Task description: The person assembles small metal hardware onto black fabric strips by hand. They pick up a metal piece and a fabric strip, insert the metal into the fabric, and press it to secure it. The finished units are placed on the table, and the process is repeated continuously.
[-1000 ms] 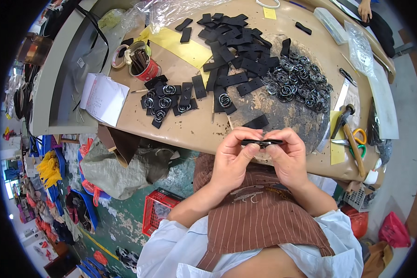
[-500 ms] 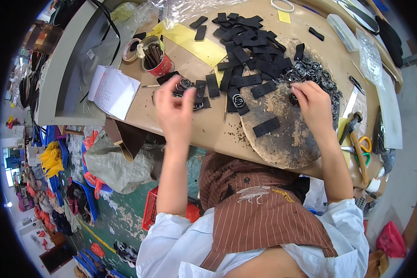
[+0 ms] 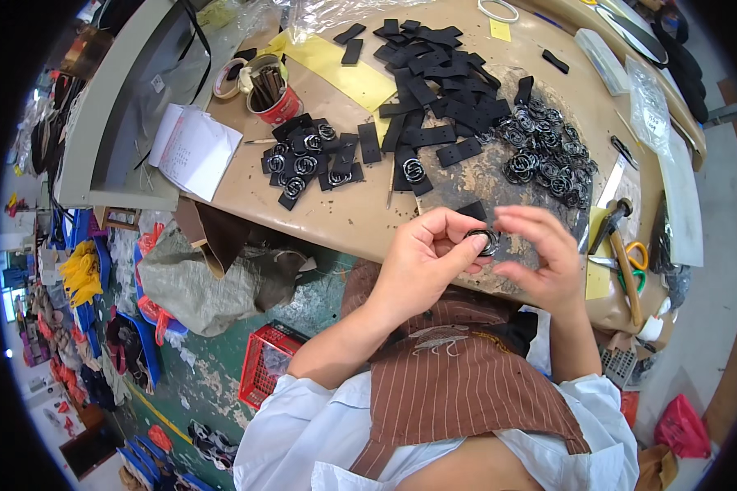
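Over the near part of the worn round board [image 3: 457,182], my left hand [image 3: 422,262] pinches a dark metal ring buckle [image 3: 486,242] between thumb and fingers. My right hand [image 3: 544,258] is just beside it, thumb and fingers spread apart. A black strap piece [image 3: 471,210] lies on the board, partly hidden behind my hands. A heap of similar ring buckles [image 3: 540,147] covers the board's far right. Beyond it spreads a pile of black strap pieces [image 3: 446,74] with small holes. Left of the board, strap pieces with rings on them [image 3: 303,164] lie in a cluster.
A red can [image 3: 280,108] of brown sticks and an open notebook [image 3: 198,155] are at the left. On the right lie a hammer [image 3: 628,270], orange-handled scissors [image 3: 643,255] and a clear plastic bag [image 3: 651,106]. Yellow paper [image 3: 336,69] sits at the back.
My left hand has moved right from the ringed cluster to the board and now holds a ring buckle. My right hand has left the buckle heap, come nearer, and opened.
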Demonstrator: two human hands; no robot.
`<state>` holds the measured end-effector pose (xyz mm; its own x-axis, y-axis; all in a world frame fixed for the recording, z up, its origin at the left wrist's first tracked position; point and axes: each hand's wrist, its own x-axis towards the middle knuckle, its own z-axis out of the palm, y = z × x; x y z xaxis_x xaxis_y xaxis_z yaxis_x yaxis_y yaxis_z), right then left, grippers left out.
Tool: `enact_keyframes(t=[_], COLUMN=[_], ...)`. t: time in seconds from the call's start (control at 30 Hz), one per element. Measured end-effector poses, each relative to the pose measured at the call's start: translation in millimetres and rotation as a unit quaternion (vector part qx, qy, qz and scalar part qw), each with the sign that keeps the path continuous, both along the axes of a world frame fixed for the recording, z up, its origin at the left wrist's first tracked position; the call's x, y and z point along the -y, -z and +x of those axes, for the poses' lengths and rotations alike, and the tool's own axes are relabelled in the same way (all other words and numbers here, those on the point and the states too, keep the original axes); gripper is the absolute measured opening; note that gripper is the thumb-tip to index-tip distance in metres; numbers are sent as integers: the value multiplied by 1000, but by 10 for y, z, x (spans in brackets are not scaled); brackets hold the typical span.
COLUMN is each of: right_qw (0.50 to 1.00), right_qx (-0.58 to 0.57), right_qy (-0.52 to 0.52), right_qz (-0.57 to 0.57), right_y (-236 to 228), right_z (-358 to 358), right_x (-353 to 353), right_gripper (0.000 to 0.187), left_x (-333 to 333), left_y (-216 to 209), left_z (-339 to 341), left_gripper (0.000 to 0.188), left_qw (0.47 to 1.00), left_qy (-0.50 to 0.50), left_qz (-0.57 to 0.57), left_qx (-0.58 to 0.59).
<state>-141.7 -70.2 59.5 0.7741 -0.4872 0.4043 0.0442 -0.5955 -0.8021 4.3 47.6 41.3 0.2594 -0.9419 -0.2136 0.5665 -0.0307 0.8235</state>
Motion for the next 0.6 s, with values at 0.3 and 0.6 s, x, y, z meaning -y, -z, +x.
enact_keyframes(t=[0.3, 0.6], right_qw=[989, 981], right_qx=[90, 129], right_qy=[-19, 125], right_qz=[-117, -73], right_y=[150, 250], right_z=[-15, 58], right_x=[-147, -393], right_gripper=[28, 24], left_x=[-85, -86], left_y=[-30, 67], left_z=[-126, -282], left_gripper=[10, 14], left_qw=[1000, 989], left_qy=[-11, -72], left_qz=[-11, -48], left_qx=[2, -121])
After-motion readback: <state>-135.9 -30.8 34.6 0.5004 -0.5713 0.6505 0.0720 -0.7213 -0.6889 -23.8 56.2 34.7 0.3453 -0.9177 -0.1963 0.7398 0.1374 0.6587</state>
